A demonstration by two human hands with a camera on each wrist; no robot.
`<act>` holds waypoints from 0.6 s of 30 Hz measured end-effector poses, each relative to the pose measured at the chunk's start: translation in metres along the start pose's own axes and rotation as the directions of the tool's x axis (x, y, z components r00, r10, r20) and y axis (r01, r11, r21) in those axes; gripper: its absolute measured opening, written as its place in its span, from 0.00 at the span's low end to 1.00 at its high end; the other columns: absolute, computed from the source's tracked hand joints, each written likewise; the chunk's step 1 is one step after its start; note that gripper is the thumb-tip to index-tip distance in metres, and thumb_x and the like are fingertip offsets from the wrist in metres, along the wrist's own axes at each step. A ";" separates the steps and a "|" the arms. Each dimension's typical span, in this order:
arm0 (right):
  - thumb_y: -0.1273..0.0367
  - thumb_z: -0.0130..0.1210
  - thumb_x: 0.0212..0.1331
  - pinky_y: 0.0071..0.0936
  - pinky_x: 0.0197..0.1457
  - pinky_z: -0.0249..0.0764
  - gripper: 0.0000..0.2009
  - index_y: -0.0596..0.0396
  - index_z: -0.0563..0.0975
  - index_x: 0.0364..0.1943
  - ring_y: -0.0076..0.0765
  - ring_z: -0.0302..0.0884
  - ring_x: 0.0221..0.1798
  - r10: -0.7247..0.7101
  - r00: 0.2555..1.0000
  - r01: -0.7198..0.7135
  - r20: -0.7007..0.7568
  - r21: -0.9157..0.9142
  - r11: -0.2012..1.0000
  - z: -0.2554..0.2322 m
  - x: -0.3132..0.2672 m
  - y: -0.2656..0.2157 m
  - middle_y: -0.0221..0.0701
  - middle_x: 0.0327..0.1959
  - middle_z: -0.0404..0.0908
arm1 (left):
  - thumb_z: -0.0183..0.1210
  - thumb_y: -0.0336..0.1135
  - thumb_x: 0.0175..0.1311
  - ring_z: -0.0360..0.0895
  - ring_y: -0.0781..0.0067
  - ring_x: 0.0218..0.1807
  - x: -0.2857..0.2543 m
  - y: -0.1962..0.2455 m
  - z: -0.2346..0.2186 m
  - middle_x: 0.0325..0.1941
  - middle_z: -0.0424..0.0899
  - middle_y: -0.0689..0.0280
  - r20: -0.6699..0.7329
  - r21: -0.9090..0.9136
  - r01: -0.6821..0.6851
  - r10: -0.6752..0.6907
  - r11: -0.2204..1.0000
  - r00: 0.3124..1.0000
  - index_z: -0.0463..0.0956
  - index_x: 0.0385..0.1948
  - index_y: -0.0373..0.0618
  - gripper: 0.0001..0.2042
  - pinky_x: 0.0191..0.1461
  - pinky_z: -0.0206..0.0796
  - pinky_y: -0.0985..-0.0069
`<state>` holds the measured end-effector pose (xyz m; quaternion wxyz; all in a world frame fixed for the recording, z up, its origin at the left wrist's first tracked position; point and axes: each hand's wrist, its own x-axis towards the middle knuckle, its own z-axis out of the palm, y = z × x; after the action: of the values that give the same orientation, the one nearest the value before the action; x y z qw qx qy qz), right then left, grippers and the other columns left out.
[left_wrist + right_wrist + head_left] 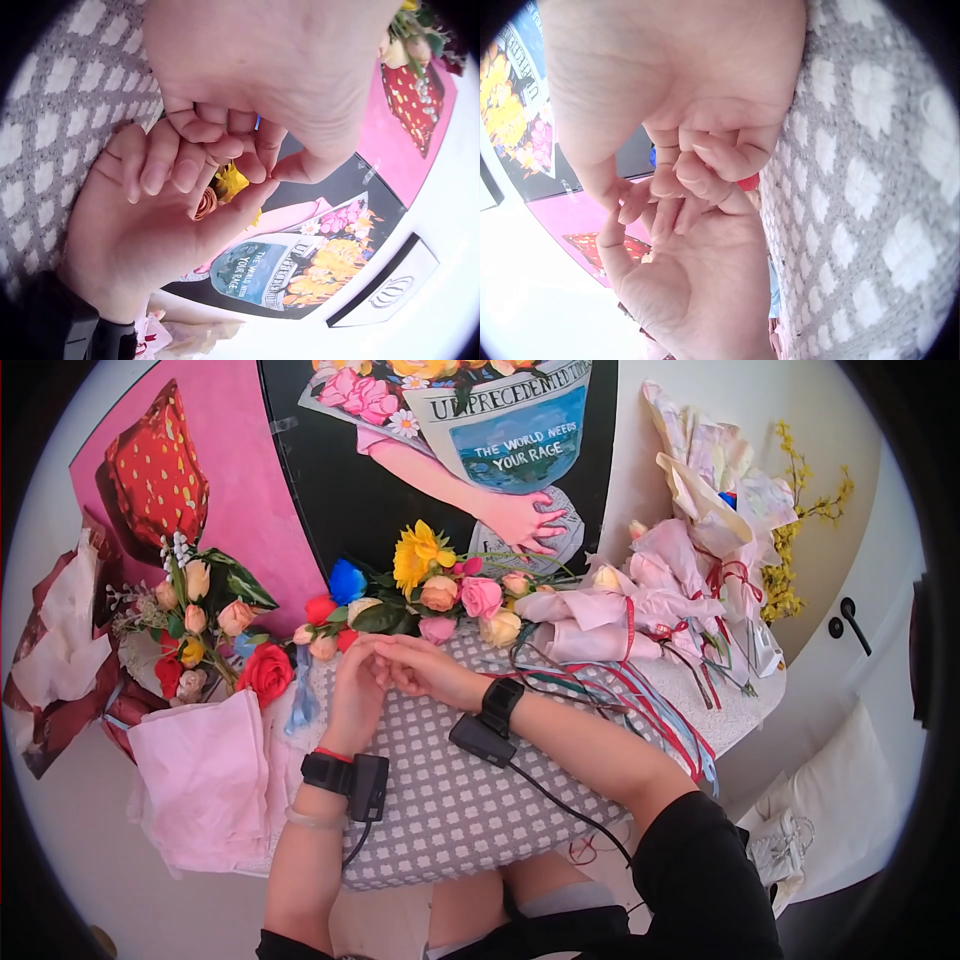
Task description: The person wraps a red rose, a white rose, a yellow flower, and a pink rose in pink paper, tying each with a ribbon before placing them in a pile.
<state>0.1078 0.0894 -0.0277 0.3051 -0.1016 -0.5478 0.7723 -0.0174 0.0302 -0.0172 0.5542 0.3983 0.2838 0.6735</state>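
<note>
In the head view my left hand [358,678] and right hand [432,668] meet over the far part of a grey-and-white checked cushion [460,790]. Their fingers are loosely curled and overlap one another, palms turned inward. The left wrist view has the left hand [255,67] close to the lens, its fingers lying over those of the right hand [142,217]. Seen from the right wrist, the thumb tips come together at the left side. No object shows between the fingers. Just beyond the hands lie artificial flowers, among them a yellow sunflower [418,558] and a pink rose [481,598].
Folded pink wrapping paper [200,760] hangs over the near left edge, beside a flower bunch with a red rose [266,673]. Pink wrapped bouquets [590,622] lie at the right, with loose ribbons [655,710] trailing nearby. A painted board [400,470] stands behind.
</note>
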 end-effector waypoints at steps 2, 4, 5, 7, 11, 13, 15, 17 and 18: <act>0.55 0.49 0.60 0.10 0.16 0.51 0.15 0.52 0.70 0.33 0.09 0.58 0.17 -0.025 1.000 0.025 -0.004 -0.040 0.999 0.000 0.001 0.001 0.20 0.20 0.68 | 0.46 0.38 0.61 0.61 0.81 0.24 0.000 0.000 0.001 0.23 0.65 0.73 0.004 0.000 -0.007 0.007 1.000 1.000 0.72 0.34 0.40 0.11 0.33 0.59 0.81; 0.55 0.49 0.59 0.11 0.16 0.51 0.15 0.52 0.69 0.32 0.10 0.58 0.16 -0.034 0.999 0.034 0.001 -0.035 0.999 0.001 0.001 0.000 0.20 0.19 0.67 | 0.46 0.38 0.61 0.61 0.82 0.24 -0.002 0.000 0.002 0.23 0.66 0.73 0.002 0.002 -0.016 0.016 1.000 1.000 0.72 0.34 0.40 0.11 0.33 0.58 0.82; 0.55 0.50 0.58 0.11 0.16 0.51 0.15 0.52 0.69 0.32 0.10 0.58 0.16 -0.042 0.999 0.042 0.007 -0.029 0.999 0.001 0.001 0.001 0.21 0.19 0.67 | 0.46 0.39 0.61 0.61 0.81 0.24 -0.002 0.001 0.004 0.24 0.67 0.72 -0.015 0.002 -0.011 0.011 1.000 1.000 0.72 0.33 0.40 0.11 0.33 0.58 0.82; 0.56 0.50 0.58 0.11 0.16 0.50 0.14 0.52 0.69 0.31 0.11 0.58 0.16 -0.023 0.999 0.023 -0.030 -0.004 1.000 0.002 0.002 0.002 0.21 0.18 0.67 | 0.46 0.39 0.61 0.61 0.81 0.24 -0.003 0.004 0.007 0.24 0.68 0.72 -0.034 0.002 -0.007 0.007 1.000 0.999 0.72 0.33 0.40 0.12 0.33 0.59 0.82; 0.57 0.48 0.59 0.12 0.16 0.50 0.13 0.51 0.69 0.30 0.12 0.57 0.14 -0.022 1.000 0.023 -0.015 0.038 0.999 -0.001 0.004 0.003 0.20 0.15 0.65 | 0.45 0.40 0.62 0.62 0.81 0.25 -0.003 0.005 0.009 0.25 0.69 0.72 -0.012 0.017 0.028 -0.028 0.999 1.000 0.72 0.33 0.40 0.12 0.34 0.59 0.81; 0.57 0.48 0.60 0.13 0.17 0.50 0.13 0.51 0.70 0.30 0.13 0.58 0.16 -0.008 1.000 0.008 -0.001 0.033 0.999 -0.004 0.004 0.004 0.21 0.17 0.66 | 0.44 0.40 0.62 0.62 0.80 0.25 -0.003 0.007 0.010 0.25 0.69 0.71 -0.008 0.001 0.033 -0.033 0.999 0.999 0.72 0.34 0.40 0.13 0.34 0.59 0.80; 0.57 0.47 0.60 0.14 0.19 0.51 0.13 0.50 0.70 0.30 0.14 0.59 0.18 0.001 1.000 -0.001 0.015 0.030 1.000 -0.003 0.004 0.003 0.21 0.19 0.67 | 0.42 0.38 0.63 0.69 0.76 0.30 -0.007 0.011 0.013 0.25 0.70 0.68 0.050 -0.021 0.069 -0.067 0.997 0.996 0.68 0.30 0.42 0.10 0.35 0.61 0.78; 0.57 0.47 0.60 0.12 0.15 0.49 0.13 0.50 0.69 0.29 0.12 0.57 0.14 -0.026 1.000 0.026 -0.014 0.040 0.999 -0.001 0.004 0.004 0.19 0.12 0.62 | 0.42 0.38 0.63 0.65 0.78 0.28 -0.004 0.008 0.009 0.25 0.68 0.70 0.034 0.015 0.067 -0.067 0.998 0.997 0.70 0.34 0.41 0.11 0.36 0.60 0.80; 0.57 0.47 0.60 0.12 0.15 0.49 0.13 0.50 0.69 0.29 0.12 0.57 0.14 -0.027 1.000 0.027 -0.013 0.039 0.999 -0.002 0.004 0.004 0.19 0.12 0.62 | 0.42 0.38 0.63 0.62 0.81 0.26 -0.003 0.006 0.007 0.25 0.67 0.72 0.015 0.049 0.069 -0.070 0.996 0.997 0.71 0.38 0.39 0.13 0.36 0.59 0.81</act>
<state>0.1040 0.0920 -0.0312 0.3209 -0.0931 -0.5317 0.7782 -0.0142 0.0255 -0.0087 0.5699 0.4073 0.3088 0.6434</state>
